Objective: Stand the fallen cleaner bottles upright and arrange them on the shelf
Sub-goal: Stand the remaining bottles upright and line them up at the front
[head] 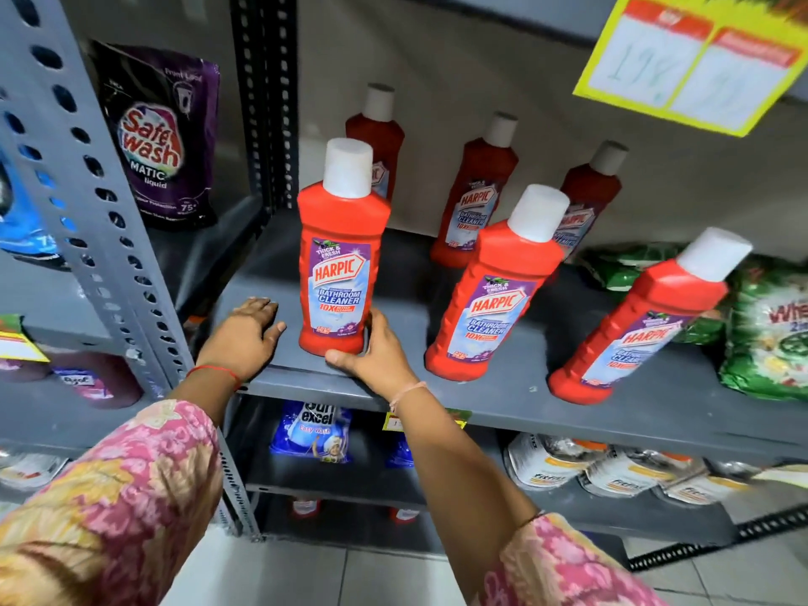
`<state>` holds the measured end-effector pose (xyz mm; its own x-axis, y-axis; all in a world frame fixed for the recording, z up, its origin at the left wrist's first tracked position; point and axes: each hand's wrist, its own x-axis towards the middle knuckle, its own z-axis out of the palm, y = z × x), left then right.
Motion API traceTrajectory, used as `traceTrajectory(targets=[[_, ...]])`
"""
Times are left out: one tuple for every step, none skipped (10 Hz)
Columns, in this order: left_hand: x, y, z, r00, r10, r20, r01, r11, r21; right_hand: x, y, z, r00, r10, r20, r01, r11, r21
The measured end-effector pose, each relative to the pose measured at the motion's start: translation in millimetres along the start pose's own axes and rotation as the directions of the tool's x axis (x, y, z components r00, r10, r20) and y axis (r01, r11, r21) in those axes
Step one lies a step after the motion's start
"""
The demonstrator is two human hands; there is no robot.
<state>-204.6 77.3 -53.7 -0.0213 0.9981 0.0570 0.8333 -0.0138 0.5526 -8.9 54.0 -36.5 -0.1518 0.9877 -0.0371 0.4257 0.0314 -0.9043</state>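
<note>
Several red Harpic cleaner bottles with white caps stand upright on the grey shelf [516,413]. Three stand in front: left [343,255], middle [494,290], right [634,330]. Three more stand behind: [378,129], [478,190], [590,190]. My right hand [376,352] cups the base of the front left bottle, thumb in front and fingers around its right side. My left hand [247,332] rests flat on the shelf just left of that bottle, fingers apart, holding nothing.
Green detergent packs [769,338] lie at the shelf's right end. A purple Safewash pouch [161,137] stands beyond the perforated upright [262,102] on the left. A yellow price tag [695,59] hangs above. Blue Surf Excel packs [317,430] and silver pouches [603,470] fill the lower shelf.
</note>
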Motion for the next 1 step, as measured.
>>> traceTrajectory(targets=[[-22.6,10.9,1.6,0.989,-0.084,-0.121,0.072,0.992,-0.103,-45.6,-2.8,2.5,0.996,-0.079,-0.046,0.076,0.994,-0.076]])
